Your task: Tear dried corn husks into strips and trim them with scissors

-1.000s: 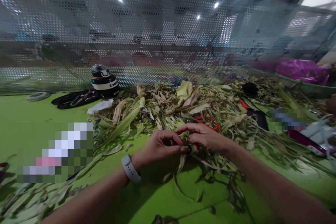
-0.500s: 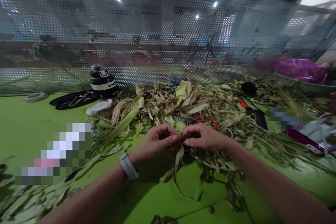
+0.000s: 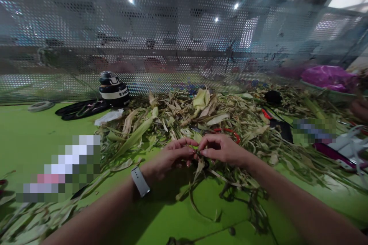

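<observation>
Head view: green counter (image 3: 161, 218) on the near side of both grips; left grip (image 3: 171, 157) and right grip (image 3: 228, 151) closed, fingertips pinching a dried plant piece (image 3: 199, 166) between them. Just beyond the grips, red-handled scissors (image 3: 238, 137); farther, a leaf heap (image 3: 178, 113). Handling appears in progress; the finished and remaining amounts cannot be told.
</observation>
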### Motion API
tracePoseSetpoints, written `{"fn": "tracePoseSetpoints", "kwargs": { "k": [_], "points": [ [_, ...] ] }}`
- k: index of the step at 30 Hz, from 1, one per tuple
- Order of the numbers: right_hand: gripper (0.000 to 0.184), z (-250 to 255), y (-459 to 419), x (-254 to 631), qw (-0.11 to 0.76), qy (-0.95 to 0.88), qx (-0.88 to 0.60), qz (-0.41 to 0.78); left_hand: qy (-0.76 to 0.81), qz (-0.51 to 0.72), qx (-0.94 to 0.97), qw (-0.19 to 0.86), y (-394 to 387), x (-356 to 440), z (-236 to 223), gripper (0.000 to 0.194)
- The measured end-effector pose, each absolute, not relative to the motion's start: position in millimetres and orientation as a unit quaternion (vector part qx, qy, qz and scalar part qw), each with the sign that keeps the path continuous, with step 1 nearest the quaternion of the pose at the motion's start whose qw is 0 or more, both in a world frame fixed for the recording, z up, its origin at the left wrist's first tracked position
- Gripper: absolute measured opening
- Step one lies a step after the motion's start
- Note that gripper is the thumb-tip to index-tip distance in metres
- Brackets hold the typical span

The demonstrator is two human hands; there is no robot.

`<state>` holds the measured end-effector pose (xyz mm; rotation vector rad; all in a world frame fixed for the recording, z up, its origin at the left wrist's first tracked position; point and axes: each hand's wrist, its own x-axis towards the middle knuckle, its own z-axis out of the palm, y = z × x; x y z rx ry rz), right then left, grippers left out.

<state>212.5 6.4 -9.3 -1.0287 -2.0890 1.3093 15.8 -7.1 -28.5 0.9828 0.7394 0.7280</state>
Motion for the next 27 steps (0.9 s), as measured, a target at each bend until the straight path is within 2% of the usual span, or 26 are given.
{"fn": "tracePoseSetpoints", "kwargs": {
  "k": [4,9,18,22,27],
  "points": [
    [0.014,-10.2,5.6,210.8,0.230,-0.759,-0.388,0.470,0.333,0.347,0.439,0.759,-9.5,18.5,-27.9,0.027],
    [0.011,-11.1,4.6,208.4,0.234,-0.769,-0.379,0.459,0.331,0.350,0.513,0.710,-9.8,21.3,-34.1,0.037],
    [0.013,-8.4,6.1,211.1,0.214,-0.759,-0.410,0.458,0.376,0.339,0.490,0.710,-7.6,20.9,-28.9,0.032],
    [0.011,-8.1,6.7,212.8,0.213,-0.770,-0.400,0.449,0.403,0.327,0.492,0.699,-6.1,18.8,-30.2,0.023],
    [0.014,-5.3,7.4,214.8,0.219,-0.761,-0.391,0.470,0.390,0.307,0.458,0.737,-6.6,17.6,-28.2,0.015]
  ]
}}
